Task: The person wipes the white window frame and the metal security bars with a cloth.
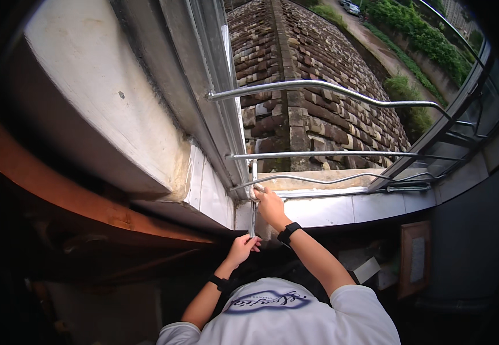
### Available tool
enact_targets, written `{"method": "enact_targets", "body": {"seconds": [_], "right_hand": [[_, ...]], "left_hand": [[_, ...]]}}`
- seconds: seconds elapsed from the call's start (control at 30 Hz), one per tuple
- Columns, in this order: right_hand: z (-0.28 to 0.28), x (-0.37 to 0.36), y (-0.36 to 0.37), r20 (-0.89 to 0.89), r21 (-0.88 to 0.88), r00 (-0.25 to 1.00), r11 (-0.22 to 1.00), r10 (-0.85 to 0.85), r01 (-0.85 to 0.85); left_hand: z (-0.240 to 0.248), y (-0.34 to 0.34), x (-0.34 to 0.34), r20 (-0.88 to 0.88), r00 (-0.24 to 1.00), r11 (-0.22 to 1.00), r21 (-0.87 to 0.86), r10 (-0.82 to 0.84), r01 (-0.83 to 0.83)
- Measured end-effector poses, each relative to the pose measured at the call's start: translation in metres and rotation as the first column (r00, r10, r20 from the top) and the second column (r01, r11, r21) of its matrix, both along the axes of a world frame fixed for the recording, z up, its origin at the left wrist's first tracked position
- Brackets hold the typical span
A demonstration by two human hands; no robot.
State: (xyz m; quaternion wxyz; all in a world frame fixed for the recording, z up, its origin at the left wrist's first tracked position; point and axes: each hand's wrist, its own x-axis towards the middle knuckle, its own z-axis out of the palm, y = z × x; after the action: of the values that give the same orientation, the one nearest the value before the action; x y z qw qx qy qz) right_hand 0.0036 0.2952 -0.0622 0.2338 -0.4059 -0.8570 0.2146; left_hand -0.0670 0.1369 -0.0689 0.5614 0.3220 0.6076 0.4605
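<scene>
slim grey strip (253, 221) near the window bars (318, 154)

it stands nearly upright, just below the centre of the frame. the left hand (241, 249) has its grip pinched on the lower end; the right hand (269, 207) has its grip curled about a whitish wad (254, 194) higher up, material unclear. the strip looks light, fairly stiff, perhaps slippery; likely best taken near its ends. no label shows on it; the white shirt (295, 322) bears dark printed script.
</scene>
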Motion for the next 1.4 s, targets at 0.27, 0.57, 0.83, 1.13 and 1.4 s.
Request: {"method": "enact_targets", "body": {"seconds": [0.27,0.57,0.83,1.13,1.4], "right_hand": [[-0.011,-0.027,0.048,0.076,0.044,0.997,0.999,-0.005,0.001],[-0.014,-0.042,0.092,0.083,0.109,0.991,0.988,0.103,-0.112],[-0.011,-0.029,0.084,0.080,0.012,0.989,0.992,0.121,-0.122],[-0.014,0.001,0.054,0.135,0.198,0.983,0.969,0.123,-0.148],[0.017,0.027,0.010,0.009,0.048,0.987,0.986,0.161,-0.161]], "left_hand": [[0.010,0.007,0.006,0.045,0.998,0.999,0.036,-0.042,0.041],[0.007,0.005,0.008,0.086,0.996,0.997,0.070,-0.035,0.029],[0.011,0.013,0.009,0.044,0.997,0.994,0.100,-0.059,0.055],[0.022,0.024,0.016,-0.052,0.994,0.981,0.160,-0.101,0.108],[0.018,0.018,0.015,-0.037,0.997,0.983,0.168,-0.071,0.076]]}}
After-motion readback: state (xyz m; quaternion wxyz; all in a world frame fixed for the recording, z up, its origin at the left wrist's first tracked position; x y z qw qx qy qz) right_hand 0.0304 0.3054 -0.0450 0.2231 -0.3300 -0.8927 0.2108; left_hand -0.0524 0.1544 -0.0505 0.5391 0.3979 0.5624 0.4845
